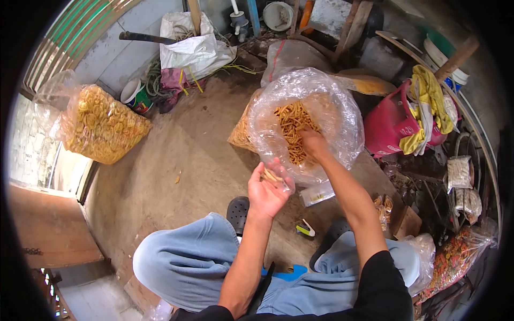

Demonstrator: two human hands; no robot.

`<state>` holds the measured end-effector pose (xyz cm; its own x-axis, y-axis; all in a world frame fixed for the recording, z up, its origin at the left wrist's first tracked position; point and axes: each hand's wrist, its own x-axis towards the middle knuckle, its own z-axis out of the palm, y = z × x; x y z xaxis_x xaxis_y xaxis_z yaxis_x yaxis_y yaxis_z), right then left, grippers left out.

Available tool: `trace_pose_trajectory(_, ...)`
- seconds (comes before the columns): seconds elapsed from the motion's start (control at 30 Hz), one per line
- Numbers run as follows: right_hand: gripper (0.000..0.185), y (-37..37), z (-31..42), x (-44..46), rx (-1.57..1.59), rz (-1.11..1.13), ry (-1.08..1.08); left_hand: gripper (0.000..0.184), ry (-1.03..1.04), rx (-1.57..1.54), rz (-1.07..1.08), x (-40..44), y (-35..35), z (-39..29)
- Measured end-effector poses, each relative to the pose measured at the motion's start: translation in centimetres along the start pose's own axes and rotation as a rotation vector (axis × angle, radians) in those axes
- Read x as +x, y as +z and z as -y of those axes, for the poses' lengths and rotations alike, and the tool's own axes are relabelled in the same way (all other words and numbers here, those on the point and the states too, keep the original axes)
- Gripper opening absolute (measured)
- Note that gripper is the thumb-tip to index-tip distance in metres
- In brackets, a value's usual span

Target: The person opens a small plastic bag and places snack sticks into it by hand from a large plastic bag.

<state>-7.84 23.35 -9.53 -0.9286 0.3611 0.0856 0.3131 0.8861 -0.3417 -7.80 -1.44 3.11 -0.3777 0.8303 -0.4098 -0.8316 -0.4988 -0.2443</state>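
Several snack sticks (pixel 272 175) and a small clear bag (pixel 288 185) are held in the upturned, loosely curled left hand (pixel 264 196). Farther off and right, the right hand (pixel 313 143) dips into a large plastic bag (pixel 344 120) of brown sticks (pixel 292 122); whether it grips any, I cannot tell.

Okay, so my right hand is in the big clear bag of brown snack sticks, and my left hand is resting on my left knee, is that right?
Not quite: the left hand isn't on your left knee. The head view shows it palm up, holding a small clear bag. The right hand is indeed in the big clear bag of brown snack sticks.
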Motion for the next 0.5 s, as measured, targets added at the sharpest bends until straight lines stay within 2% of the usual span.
trace_pose_trajectory(0.03,0.037,-0.2,0.5,0.5,0.006,0.006,-0.005,0.032,-0.044,-0.006,0.025,0.2,-0.2,-0.2)
trace_pose_trajectory(0.07,0.029,-0.4,1.1,0.9,-0.113,0.030,-0.016,0.032,-0.087,-0.013,0.049,0.4,-0.3,-0.4)
trace_pose_trajectory(0.1,0.021,-0.2,1.5,1.4,-0.231,0.053,-0.028,0.028,-0.013,0.015,-0.049,0.3,0.5,-0.2)
trace_pose_trajectory(0.33,0.023,1.3,0.4,2.4,-0.301,0.019,-0.131,0.029,-0.018,0.020,-0.051,0.9,0.3,-0.5)
trace_pose_trajectory(0.5,0.022,0.1,0.0,4.0,-0.340,0.118,-0.245,0.029,0.014,0.047,-0.091,1.0,0.6,0.1)
